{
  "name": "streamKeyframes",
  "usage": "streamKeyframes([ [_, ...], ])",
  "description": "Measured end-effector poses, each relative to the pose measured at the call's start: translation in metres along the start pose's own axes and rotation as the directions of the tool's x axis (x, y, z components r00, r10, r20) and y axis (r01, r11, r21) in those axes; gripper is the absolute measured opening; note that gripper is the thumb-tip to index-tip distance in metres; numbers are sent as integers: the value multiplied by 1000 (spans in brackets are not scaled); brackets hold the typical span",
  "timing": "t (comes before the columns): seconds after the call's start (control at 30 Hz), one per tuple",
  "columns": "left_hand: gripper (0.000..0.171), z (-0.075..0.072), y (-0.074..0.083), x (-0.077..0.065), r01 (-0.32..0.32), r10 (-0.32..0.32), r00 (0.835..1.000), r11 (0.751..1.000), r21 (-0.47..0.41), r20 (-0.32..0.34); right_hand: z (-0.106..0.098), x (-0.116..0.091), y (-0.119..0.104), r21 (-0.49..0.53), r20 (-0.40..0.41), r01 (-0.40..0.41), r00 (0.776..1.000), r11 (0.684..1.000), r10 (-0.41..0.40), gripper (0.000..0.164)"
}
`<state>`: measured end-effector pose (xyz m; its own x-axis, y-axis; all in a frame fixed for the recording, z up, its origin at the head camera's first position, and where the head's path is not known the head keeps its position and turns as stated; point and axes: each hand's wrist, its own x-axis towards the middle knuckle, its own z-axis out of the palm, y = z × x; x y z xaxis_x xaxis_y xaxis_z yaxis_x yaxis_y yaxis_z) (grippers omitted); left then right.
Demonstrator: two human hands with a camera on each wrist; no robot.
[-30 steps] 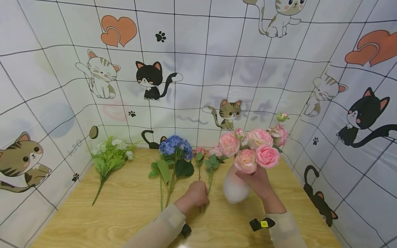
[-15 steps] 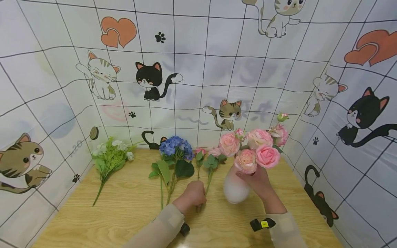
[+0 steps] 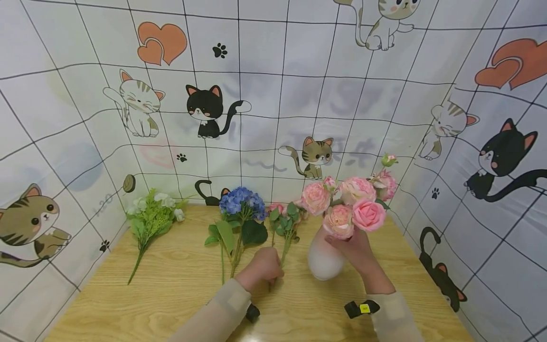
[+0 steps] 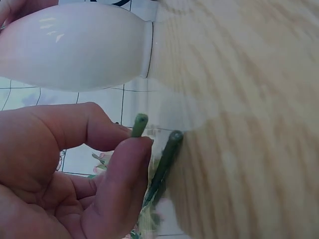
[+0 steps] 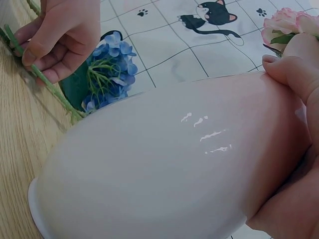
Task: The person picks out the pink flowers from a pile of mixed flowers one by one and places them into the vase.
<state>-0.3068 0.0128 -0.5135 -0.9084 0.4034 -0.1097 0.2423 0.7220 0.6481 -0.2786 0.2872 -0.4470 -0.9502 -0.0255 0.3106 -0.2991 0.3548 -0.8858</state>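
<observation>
In the head view my left hand point(image 3: 261, 268) is low over the table, left of the vase. Its thumb and fingers pinch the green stem point(image 4: 140, 124) of a pink flower near the cut end, as the left wrist view shows. Leaves point(image 3: 287, 223) of that flower cover much of its pink bloom. A second stem point(image 4: 169, 149) lies on the wood just beside the fingertips. My right hand point(image 3: 356, 251) grips the neck of a white-pink vase point(image 3: 325, 259), which stands upright. Pink roses point(image 3: 368, 215) fill its mouth, hiding the rim.
Left of my left hand lies a blue hydrangea point(image 3: 242, 203) with broad leaves. A bunch of white flowers point(image 3: 149, 216) with greenery is at the table's far left. Behind the wooden table point(image 3: 171, 285) hangs a cat-print cloth point(image 3: 256, 95).
My left hand has shifted slightly left and toward me with the stem. The flower has turned, so leaves now overlap its bloom. The right hand and vase have stayed put.
</observation>
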Motion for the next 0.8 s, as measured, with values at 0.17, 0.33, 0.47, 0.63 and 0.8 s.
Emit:
streamKeyframes([
  [0.17, 66, 0, -3, 1, -5, 5, 1000, 999, -48, -9, 0, 0, 0, -18, 0, -15, 1000, 1000, 15, 82],
  [0.33, 66, -4, -5, 2, -6, 4, 1000, 994, -108, -17, 0, 1, 0, -24, -9, -16, 1000, 1000, 16, 83],
  [0.47, 64, -10, -6, 0, 7, -7, 1000, 987, -158, 2, -1, 2, 0, -34, -14, -35, 999, 999, 34, 85],
  [0.63, 62, -18, -7, -2, 0, 4, 1000, 978, -208, 19, -1, 2, 0, -42, -10, -55, 998, 998, 55, 85],
  [0.8, 56, -27, -3, -6, 2, -2, 1000, 964, -267, -2, 0, 1, 0, -33, -10, -54, 999, 998, 53, 84],
])
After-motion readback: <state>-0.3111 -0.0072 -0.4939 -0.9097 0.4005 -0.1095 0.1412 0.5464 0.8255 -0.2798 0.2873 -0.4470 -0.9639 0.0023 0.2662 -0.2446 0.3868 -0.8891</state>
